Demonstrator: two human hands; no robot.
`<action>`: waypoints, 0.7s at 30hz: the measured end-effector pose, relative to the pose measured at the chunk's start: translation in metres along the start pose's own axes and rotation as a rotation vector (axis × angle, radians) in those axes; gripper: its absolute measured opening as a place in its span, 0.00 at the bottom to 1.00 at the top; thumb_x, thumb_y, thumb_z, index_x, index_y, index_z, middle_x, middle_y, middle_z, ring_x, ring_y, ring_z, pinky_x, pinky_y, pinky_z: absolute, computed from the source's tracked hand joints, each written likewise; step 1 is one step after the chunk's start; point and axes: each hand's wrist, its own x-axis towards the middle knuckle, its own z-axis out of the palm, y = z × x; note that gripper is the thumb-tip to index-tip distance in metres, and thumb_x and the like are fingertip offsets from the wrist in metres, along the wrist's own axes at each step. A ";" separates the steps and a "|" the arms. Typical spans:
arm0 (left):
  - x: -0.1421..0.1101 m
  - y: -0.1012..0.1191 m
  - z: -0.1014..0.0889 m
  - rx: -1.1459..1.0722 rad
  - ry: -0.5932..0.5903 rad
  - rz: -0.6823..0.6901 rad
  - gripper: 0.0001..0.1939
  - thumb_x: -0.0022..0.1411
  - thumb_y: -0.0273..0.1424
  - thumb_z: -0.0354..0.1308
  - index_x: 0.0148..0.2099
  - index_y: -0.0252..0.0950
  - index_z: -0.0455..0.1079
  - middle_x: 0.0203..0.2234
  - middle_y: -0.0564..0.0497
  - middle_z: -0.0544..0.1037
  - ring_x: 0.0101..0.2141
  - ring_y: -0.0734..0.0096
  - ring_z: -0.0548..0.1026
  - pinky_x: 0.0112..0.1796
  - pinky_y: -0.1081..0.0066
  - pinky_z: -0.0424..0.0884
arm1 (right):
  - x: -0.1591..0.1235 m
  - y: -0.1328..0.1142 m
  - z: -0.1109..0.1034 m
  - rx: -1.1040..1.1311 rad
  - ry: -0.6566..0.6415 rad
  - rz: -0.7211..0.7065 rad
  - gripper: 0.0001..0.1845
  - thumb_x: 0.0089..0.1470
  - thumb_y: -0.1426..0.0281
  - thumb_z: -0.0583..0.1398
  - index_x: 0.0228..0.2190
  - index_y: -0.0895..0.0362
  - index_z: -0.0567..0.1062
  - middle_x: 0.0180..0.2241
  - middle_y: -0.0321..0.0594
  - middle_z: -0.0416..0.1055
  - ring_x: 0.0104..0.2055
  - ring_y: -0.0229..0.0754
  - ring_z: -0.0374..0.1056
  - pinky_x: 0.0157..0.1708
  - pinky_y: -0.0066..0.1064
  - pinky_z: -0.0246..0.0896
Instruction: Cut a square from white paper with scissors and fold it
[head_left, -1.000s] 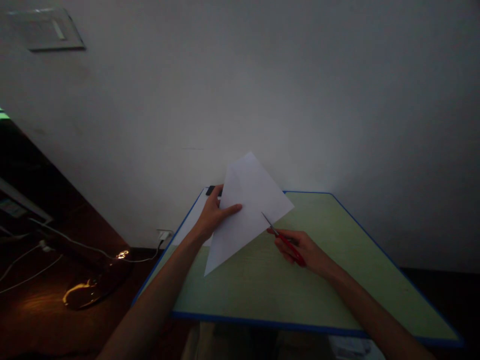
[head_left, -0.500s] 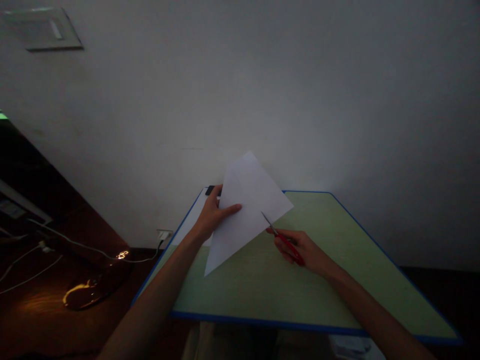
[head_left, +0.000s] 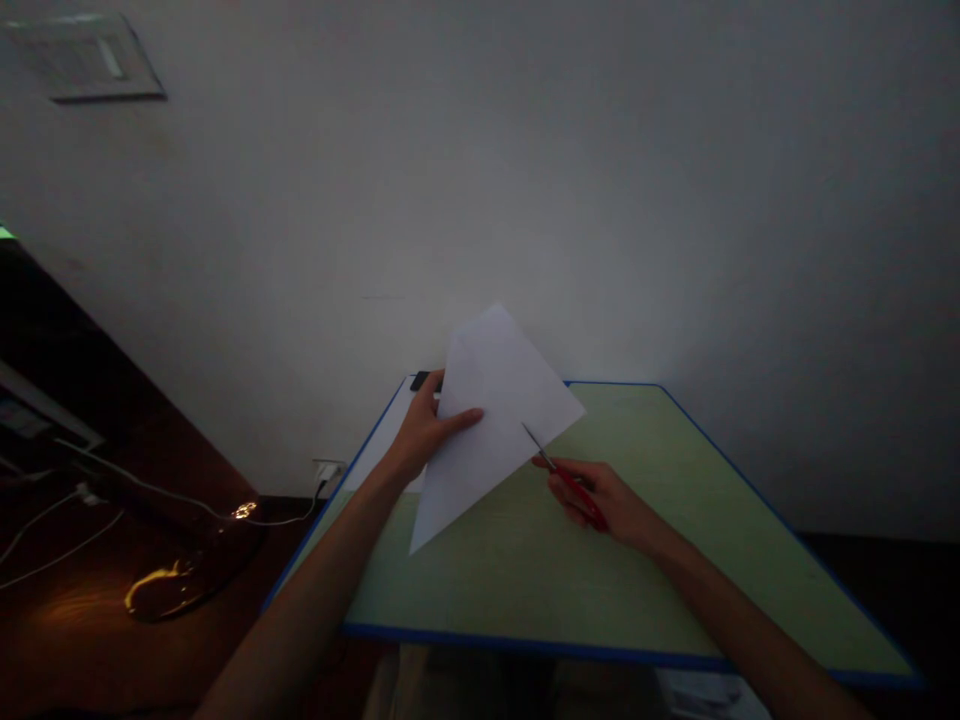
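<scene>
My left hand [head_left: 427,430] grips a white sheet of paper [head_left: 495,390] by its left side, thumb on the near face and fingers behind it. The sheet is held up at a tilt above the table, one corner pointing down toward me. In my right hand [head_left: 600,500] is a pair of scissors [head_left: 577,492] with red handles, my fingers closed around them. Their metal blade lies over the sheet's lower right edge, pointing up and left. Whether the paper is cut there is too dim to tell.
The light green table [head_left: 637,580] has a blue edge and stands against a grey wall [head_left: 600,180]. More white paper [head_left: 379,450] lies at its left, with a black object [head_left: 421,381] at the back. A white cable runs to a wall socket [head_left: 328,468] on the left.
Almost nothing differs. The sheet's top and right corners have shifted very slightly; both hands and the scissors stay in place.
</scene>
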 end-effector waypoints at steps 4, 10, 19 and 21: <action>0.000 0.000 0.000 -0.005 -0.005 -0.001 0.38 0.49 0.36 0.71 0.58 0.41 0.57 0.41 0.45 0.79 0.35 0.56 0.81 0.32 0.58 0.80 | 0.001 0.000 -0.001 0.012 -0.005 -0.003 0.31 0.58 0.53 0.61 0.55 0.60 0.71 0.22 0.29 0.57 0.19 0.29 0.53 0.17 0.24 0.44; -0.001 0.001 0.001 -0.004 -0.001 0.003 0.38 0.49 0.36 0.71 0.58 0.41 0.57 0.41 0.45 0.79 0.35 0.55 0.81 0.32 0.59 0.80 | 0.001 0.002 0.000 -0.014 -0.002 -0.004 0.32 0.58 0.53 0.61 0.57 0.61 0.70 0.20 0.28 0.56 0.18 0.29 0.52 0.17 0.24 0.43; -0.001 0.000 0.000 -0.003 0.002 -0.001 0.37 0.49 0.36 0.71 0.58 0.41 0.58 0.39 0.45 0.79 0.33 0.55 0.81 0.31 0.58 0.80 | 0.001 0.002 -0.002 0.008 0.001 0.012 0.32 0.56 0.53 0.62 0.56 0.59 0.72 0.21 0.29 0.58 0.19 0.29 0.53 0.17 0.24 0.43; 0.000 0.000 0.000 -0.005 0.004 0.003 0.37 0.48 0.36 0.72 0.57 0.41 0.58 0.39 0.45 0.79 0.33 0.55 0.81 0.30 0.58 0.80 | 0.001 0.003 -0.002 -0.004 0.007 0.017 0.32 0.56 0.53 0.62 0.56 0.59 0.72 0.21 0.29 0.58 0.19 0.30 0.54 0.17 0.24 0.44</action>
